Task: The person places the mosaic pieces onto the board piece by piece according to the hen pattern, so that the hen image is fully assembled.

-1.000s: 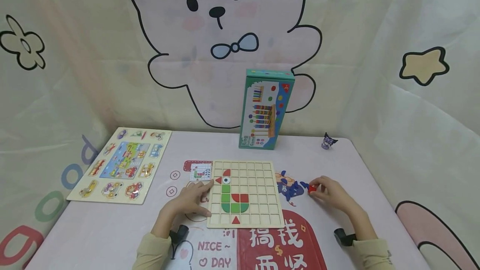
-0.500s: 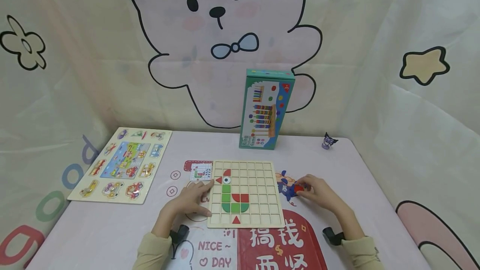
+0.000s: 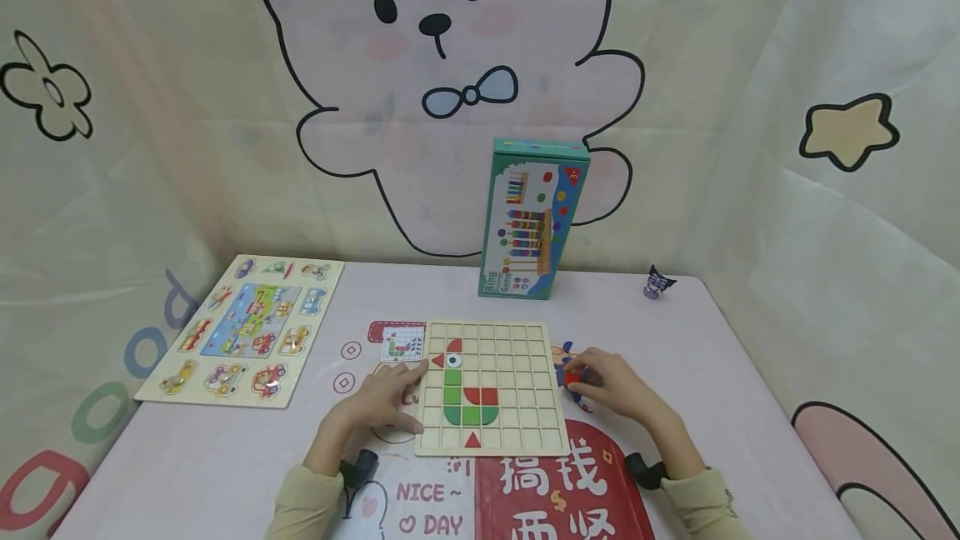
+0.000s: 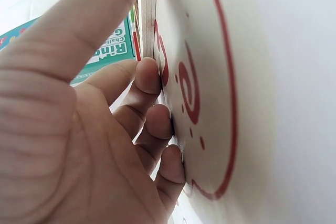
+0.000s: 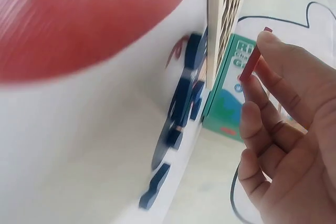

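Observation:
A pale wooden grid board lies on the table, with red and green flat pieces and one eye piece set in it as a bird-like figure. My left hand rests at its left edge, index finger and thumb touching the edge. Just right of the board, my right hand pinches a flat red piece between thumb and fingers, above the table. Below that hand, several dark blue pieces lie in the right wrist view; the hand partly hides them in the head view. A small pattern card sits at the board's upper left.
A picture puzzle board lies at the left. At the back stands a green toy box, with a small purple figure to its right. Red and white printing covers the table near the front.
My right hand has moved left towards the board, carrying the red piece off from the right side. The left hand and the board have stayed put.

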Demonstrator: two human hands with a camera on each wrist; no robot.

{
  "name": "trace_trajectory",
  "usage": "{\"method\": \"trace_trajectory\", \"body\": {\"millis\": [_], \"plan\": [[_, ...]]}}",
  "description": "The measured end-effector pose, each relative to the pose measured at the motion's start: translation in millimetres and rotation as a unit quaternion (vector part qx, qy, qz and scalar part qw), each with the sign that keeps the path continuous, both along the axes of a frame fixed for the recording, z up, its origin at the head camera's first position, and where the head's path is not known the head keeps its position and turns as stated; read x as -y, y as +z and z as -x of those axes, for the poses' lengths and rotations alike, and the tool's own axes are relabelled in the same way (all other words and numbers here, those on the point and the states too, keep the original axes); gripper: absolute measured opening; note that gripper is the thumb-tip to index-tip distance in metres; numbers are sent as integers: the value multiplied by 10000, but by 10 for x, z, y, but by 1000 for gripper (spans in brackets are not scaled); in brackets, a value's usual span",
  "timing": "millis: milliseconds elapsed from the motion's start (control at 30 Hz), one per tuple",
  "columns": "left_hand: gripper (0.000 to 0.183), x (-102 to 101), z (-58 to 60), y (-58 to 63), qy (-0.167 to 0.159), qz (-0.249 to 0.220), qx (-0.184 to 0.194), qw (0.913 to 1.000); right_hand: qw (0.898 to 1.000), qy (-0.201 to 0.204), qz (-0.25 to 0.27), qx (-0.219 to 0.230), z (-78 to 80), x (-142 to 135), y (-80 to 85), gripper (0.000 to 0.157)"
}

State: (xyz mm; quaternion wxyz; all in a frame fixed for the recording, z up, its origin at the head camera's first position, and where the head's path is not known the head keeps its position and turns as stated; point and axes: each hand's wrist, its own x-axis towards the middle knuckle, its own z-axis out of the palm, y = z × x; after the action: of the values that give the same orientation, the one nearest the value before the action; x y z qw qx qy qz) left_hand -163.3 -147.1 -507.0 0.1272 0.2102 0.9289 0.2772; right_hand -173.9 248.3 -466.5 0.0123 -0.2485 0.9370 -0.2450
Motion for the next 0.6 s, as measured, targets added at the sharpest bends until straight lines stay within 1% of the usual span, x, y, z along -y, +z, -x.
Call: {"method": "trace_trajectory", "body": {"millis": [267,433,600], "plan": [[98,-4,-3,16,15,49,-47,10000,9997,245,9,59,6,189,11,23],[98,-7,-6,24,3,13,-27,10000,9995,306,-25,88,12,306,16,23],[97,-12,-11,31,15,28,5,10000,9986,510,50,134,12,412,32,24]]}}
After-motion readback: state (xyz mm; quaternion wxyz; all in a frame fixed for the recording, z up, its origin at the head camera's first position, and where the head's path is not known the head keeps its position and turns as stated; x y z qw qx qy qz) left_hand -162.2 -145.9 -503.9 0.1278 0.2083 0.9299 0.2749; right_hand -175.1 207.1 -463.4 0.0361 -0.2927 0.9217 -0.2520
